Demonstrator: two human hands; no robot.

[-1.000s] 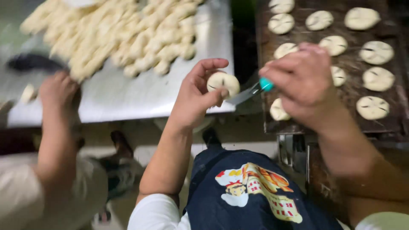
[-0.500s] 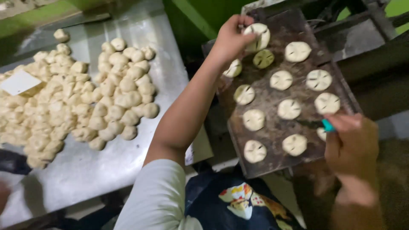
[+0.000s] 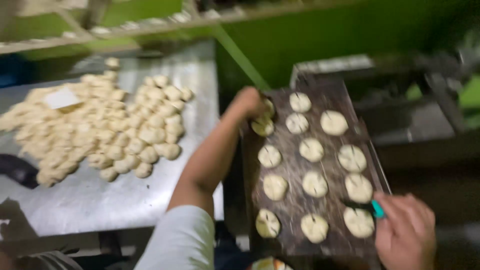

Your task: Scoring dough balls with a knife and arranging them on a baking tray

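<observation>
Since 0.5 s ago: left hand [image 3: 248, 102] has drawn back from the far end of the tray toward its left edge; view has shifted, tray now sits more central. Right hand [image 3: 405, 230] stays at the near right corner of the tray.

Left hand: fingers curled at the far left edge of the dark tray [image 3: 290, 210], touching or just beside a dough round [image 3: 263, 126] there. Blur hides whether it grips the round or only rests on it; cannot tell how far open.

Right hand: closed around a tool with a teal handle [image 3: 378, 210]; its dark tip points at the nearest right-hand dough round [image 3: 358, 222].

Dough rounds on tray: flat, pale discs in about 3 rows, 12 countable, several with cut lines scored across the top. Tray surface dark and floury.

Left of tray: metal table [image 3: 100, 205] carrying a heap of small unshaped dough lumps [image 3: 100, 130], well apart from the tray. A white card [image 3: 61, 98] lies on the heap.
</observation>
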